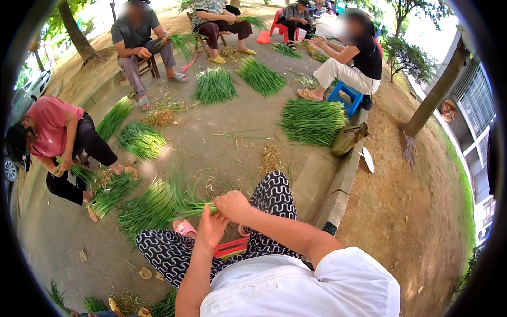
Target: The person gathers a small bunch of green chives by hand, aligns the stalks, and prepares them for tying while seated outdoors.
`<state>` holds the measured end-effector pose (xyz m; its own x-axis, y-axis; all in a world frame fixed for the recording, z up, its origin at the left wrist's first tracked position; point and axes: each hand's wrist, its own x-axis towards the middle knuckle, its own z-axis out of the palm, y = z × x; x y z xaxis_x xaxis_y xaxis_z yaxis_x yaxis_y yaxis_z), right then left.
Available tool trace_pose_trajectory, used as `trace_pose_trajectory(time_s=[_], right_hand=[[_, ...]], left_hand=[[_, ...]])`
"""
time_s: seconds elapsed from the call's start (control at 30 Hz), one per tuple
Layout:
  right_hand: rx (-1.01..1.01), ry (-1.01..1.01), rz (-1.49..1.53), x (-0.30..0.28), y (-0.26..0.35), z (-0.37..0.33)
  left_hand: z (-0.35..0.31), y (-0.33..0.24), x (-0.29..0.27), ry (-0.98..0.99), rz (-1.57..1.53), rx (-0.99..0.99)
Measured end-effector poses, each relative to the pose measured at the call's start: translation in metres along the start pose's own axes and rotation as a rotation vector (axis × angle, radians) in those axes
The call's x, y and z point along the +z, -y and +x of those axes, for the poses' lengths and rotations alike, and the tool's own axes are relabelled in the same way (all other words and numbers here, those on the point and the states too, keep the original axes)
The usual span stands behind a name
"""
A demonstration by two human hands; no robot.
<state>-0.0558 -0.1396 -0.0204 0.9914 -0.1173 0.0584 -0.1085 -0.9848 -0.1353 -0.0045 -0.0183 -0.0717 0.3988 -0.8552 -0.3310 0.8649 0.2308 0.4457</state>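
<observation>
White shirt [296, 288] at the bottom of the frame. Near the middle, left hand [212, 228] and right hand [235, 207], fingers clamped on greens [193, 208]. Green pile [149, 207], centre left.

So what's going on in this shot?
Seated outdoors, the camera wearer holds a bunch of green stalks between the knees, left hand and right hand close together at one end. Its tips reach left over a green pile. Others sit around, some handling similar greens, with more piles on the ground.
</observation>
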Motion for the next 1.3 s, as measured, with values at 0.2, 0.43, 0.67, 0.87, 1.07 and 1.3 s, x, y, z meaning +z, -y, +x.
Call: trace_pose_trajectory(time_s=[0.2,0.43,0.67,0.87,1.07,1.3], right_hand=[[-0.052,-0.088,-0.046,-0.005,0.004,-0.005],[-0.032,-0.088,-0.002,-0.018,0.0,0.0],[0.236,-0.158,1.051,-0.023,-0.017,-0.005],[0.81,-0.265,2.191,-0.007,-0.015,0.012],[0.734,-0.47,2.159,-0.03,0.005,0.021],[0.657,-0.421,2.077,-0.025,0.011,0.019]], left_hand=[[0.014,-0.012,0.004,-0.214,-0.195,0.044],[0.012,-0.036,0.019,-0.205,-0.214,0.236],[0.002,-0.064,0.028,-0.11,-0.183,0.446],[0.004,-0.058,0.031,-0.008,-0.004,0.577],[-0.004,-0.053,0.058,-0.155,0.05,0.559],[-0.015,-0.067,0.053,-0.178,-0.057,0.591]])
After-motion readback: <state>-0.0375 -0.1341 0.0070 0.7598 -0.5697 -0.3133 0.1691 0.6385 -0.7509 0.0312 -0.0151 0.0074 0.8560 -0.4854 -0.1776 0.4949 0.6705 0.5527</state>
